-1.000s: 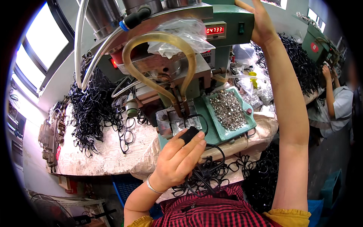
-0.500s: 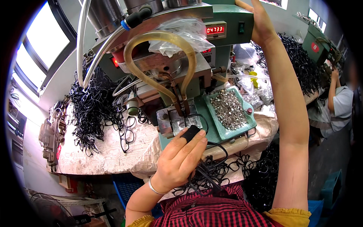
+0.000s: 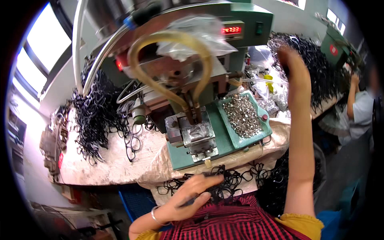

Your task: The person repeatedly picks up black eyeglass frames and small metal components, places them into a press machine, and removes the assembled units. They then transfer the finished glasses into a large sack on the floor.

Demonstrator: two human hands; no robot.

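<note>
My left hand (image 3: 192, 194) is low over my lap, its fingers closed on a thin black eyeglass frame (image 3: 224, 186) from the tangle lying there. My right hand (image 3: 291, 60) is raised to the right of the green machine (image 3: 248, 20); motion blur hides its fingers, and nothing shows in it. The machine's metal fixture (image 3: 196, 134) sits under two yellowish hoses (image 3: 140, 64), with no hand on it. Beside it is a green tray (image 3: 264, 130) of small metal parts.
Piles of black frames lie on the bench at left (image 3: 96, 116) and back right (image 3: 316, 68). A cloth-covered bench edge (image 3: 120, 168) runs in front of me. Another person (image 3: 358, 108) works at the far right. A blue crate (image 3: 132, 202) stands under the bench.
My left hand left the fixture and dropped to the frames in my lap. My right hand came down off the machine's top, moving right. The view has tilted slightly.
</note>
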